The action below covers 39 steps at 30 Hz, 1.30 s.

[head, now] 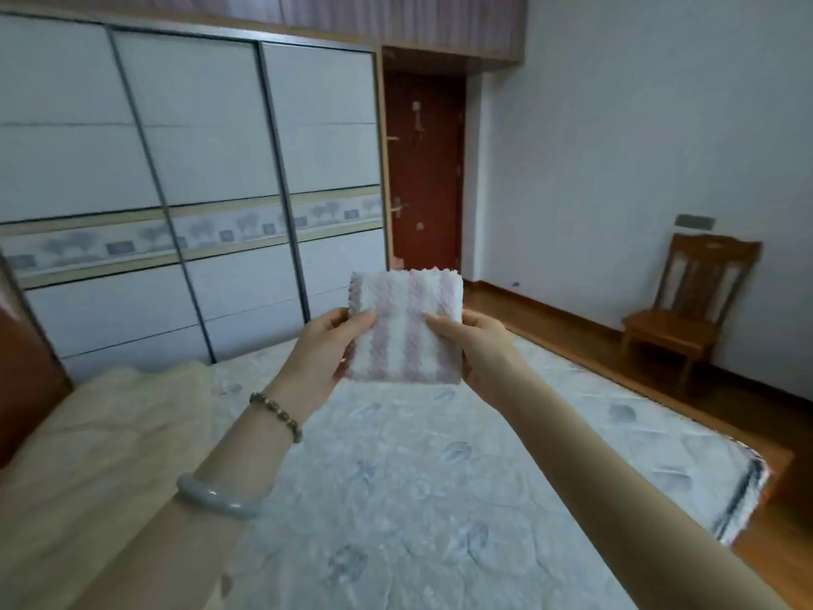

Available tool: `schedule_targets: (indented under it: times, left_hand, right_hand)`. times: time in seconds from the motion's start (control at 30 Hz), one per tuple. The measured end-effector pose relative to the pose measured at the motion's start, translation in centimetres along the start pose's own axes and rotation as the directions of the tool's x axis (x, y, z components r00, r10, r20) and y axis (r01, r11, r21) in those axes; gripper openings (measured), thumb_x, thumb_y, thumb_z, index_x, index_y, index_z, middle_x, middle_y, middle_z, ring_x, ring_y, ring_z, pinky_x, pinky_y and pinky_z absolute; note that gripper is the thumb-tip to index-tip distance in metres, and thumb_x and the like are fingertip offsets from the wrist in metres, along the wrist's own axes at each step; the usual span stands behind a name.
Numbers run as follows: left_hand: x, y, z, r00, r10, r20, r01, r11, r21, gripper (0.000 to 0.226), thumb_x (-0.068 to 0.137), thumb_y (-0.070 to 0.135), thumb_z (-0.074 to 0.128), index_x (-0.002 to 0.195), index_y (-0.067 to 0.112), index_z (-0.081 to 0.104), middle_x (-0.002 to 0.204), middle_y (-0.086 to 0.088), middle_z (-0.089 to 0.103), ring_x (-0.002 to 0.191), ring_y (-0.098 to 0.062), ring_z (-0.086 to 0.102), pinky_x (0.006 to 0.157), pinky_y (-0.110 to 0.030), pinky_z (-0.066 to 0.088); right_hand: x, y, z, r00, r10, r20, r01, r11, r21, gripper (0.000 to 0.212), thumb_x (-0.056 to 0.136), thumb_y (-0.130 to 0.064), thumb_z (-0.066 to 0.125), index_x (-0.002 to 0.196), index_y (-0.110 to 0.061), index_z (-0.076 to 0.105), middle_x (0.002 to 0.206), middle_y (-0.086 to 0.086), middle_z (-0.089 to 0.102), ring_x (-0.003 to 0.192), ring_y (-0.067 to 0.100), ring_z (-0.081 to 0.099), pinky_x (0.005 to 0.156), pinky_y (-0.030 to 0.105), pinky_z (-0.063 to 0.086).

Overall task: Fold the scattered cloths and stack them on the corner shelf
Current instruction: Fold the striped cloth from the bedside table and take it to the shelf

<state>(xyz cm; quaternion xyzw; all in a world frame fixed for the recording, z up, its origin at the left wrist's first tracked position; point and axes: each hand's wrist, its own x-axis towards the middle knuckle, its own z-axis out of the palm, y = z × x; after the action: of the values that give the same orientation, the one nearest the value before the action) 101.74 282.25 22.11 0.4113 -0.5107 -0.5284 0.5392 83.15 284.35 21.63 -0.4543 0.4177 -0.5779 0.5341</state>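
Home bedroom: bare mattress [440,468], sliding-door wardrobe [198,169], wooden chair [686,310].

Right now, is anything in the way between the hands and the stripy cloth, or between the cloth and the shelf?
Nothing is between them: the left hand and right hand both pinch the striped cloth by its sides, above the mattress. No shelf is in view, so that path cannot be judged.

Your one head-worn camera faces forward and down across the white quilted mattress [396,477] toward the red-brown wooden door [424,169].
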Motion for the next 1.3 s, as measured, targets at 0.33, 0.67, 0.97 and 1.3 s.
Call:
schedule_targets:
  times: [0.33,0.67,0.97,1.3]
  left_hand:
    - [2.5,-5.3,25.8,0.884,-0.058,0.464,0.1,0.993,-0.066,0.01,0.089,0.015,0.065,0.088,0.005,0.066,0.079,-0.008,0.07,0.069,-0.019,0.067,0.058,-0.027,0.056]
    - [4.0,-9.4,50.1,0.715,-0.065,0.697,0.164,0.984,-0.077,0.013,0.089,0.014,0.063,0.094,0.002,0.065,0.065,0.002,0.067,0.052,-0.003,0.062,0.046,-0.016,0.046]
    - [8.8,-12.2,64.5,0.623,-0.114,0.774,0.196,0.98,-0.013,0.022,0.088,0.027,0.066,0.102,0.01,0.068,0.099,-0.01,0.071,0.089,-0.022,0.068,0.075,-0.03,0.052]
    - [20.1,-16.5,79.3,0.585,-0.132,0.8,0.207,0.978,0.01,0.023,0.088,0.026,0.066,0.107,0.013,0.065,0.098,-0.006,0.073,0.086,-0.017,0.071,0.067,-0.027,0.055]
  right_hand:
    - [-7.7,-5.3,-22.3,0.871,-0.076,-0.486,0.076,0.997,-0.02,0.033,0.083,-0.015,0.072,0.11,0.001,0.063,0.102,0.014,0.072,0.09,0.029,0.072,0.081,0.042,0.058]
    - [-11.3,-10.6,-43.1,0.693,-0.105,-0.713,0.095,0.994,-0.053,0.034,0.083,-0.016,0.072,0.111,-0.001,0.062,0.099,0.014,0.074,0.085,0.027,0.073,0.065,0.036,0.06]
    - [-8.6,-13.0,-56.9,0.619,-0.129,-0.775,0.096,0.991,-0.088,0.034,0.083,-0.019,0.072,0.111,-0.003,0.062,0.104,0.01,0.072,0.091,0.024,0.072,0.08,0.041,0.058]
    - [1.3,-14.9,-72.4,0.608,-0.113,-0.786,0.106,0.992,-0.06,0.034,0.084,-0.017,0.072,0.112,-0.002,0.063,0.109,0.011,0.071,0.093,0.024,0.072,0.077,0.039,0.059]
